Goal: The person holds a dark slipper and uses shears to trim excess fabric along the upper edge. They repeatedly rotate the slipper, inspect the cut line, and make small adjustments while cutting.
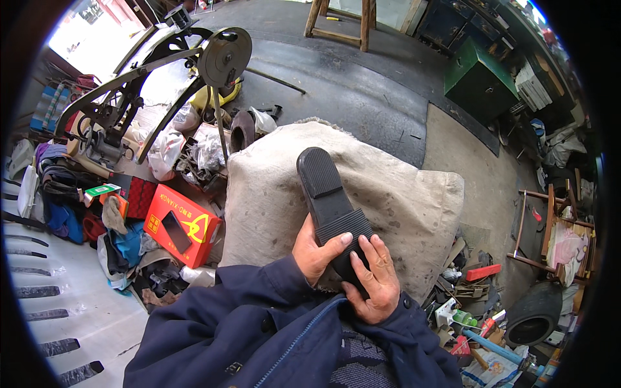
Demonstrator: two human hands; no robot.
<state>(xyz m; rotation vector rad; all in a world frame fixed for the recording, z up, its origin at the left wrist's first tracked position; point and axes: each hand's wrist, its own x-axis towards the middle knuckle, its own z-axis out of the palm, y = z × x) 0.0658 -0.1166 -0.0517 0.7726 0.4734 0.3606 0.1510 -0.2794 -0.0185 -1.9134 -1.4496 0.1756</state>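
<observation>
A black shoe (323, 200) lies with its ribbed sole up on the stained beige cloth (401, 200) over my lap. Its rounded heel end points away from me. My left hand (312, 252) wraps round the shoe's left side, with the thumb resting on the sole. From the right, my right hand (378, 284) closes on the near part, fingertips on the sole. The shoe's underside and near end are partly hidden by my hands.
At left stand a hand-cranked sewing machine (223, 58), a red box (184, 226) with a phone (176, 231) on it, and piled bags. A green cabinet (479, 81) is far right. Scraps, a red-handled tool (483, 272) and a dark round container (532, 317) crowd the near right.
</observation>
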